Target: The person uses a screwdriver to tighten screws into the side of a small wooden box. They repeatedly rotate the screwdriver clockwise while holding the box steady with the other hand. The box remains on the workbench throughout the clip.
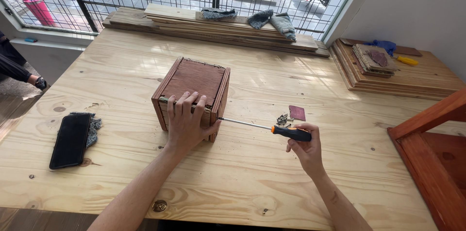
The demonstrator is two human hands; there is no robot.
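A small wooden box [191, 96] sits near the middle of the pale pine surface [242, 177], its reddish panel facing up and one corner turned toward the person. The left hand [186, 120] lies flat over the near edge of the box, fingers spread across the top and thumb down the front, a hold that looks meant to pin the box so it cannot slide or turn. The right hand [306, 146] is closed around the black and orange handle of a screwdriver [264, 127], held almost level with the surface so that the thin shaft reaches leftward and its tip meets the box's right side near the front corner, seemingly at a fastening there, though the exact spot is too small to tell. Just beyond the handle lies a small heap of screws [283, 119] beside a dark red square piece [297, 112], within easy reach of the right hand. A black phone [71, 139] rests on a grey cloth well to the left, clear of the work. Stacked planks [213, 27] lie along the far edge.
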